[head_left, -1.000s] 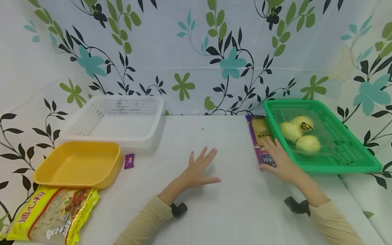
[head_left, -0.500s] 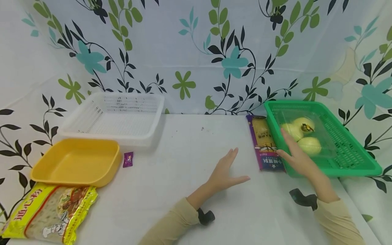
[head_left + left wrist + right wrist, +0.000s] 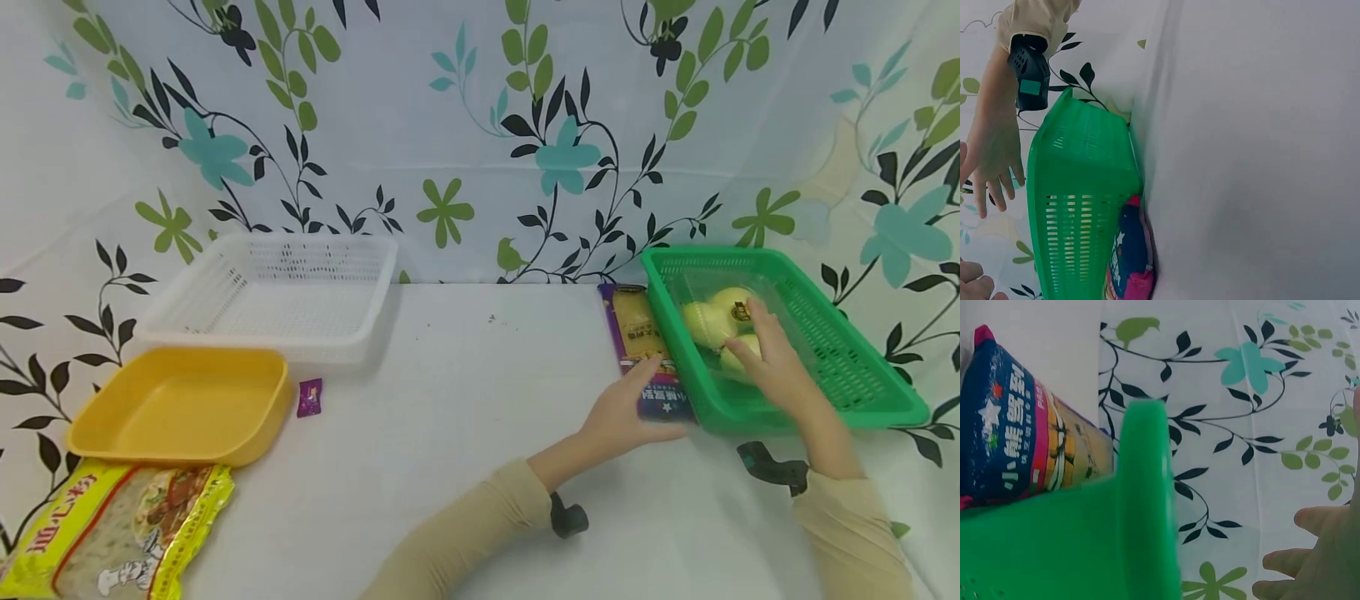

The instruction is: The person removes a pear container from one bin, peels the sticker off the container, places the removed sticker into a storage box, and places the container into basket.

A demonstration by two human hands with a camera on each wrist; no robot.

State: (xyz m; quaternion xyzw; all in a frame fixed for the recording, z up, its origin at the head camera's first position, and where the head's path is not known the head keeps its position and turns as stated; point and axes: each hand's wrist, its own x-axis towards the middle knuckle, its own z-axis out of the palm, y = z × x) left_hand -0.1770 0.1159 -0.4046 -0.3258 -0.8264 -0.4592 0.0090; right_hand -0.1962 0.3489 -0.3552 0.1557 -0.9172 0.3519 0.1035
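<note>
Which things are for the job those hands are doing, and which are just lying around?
Probably for the job:
clear pack of round yellow things, near the right hand
green basket, holding that pack
pasta packet, near the left hand

Probably just lying about, away from both hands:
white basket
yellow tray
small purple packet
yellow bag

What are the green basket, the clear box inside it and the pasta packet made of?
Green basket: looks like moulded plastic with a slight sheen; even colour, slotted walls.
Clear box: probably thin, glossy plastic, since round yellow things show through.
Pasta packet: likely printed plastic film, with soft, bulging sides, though coated paper is possible.
</note>
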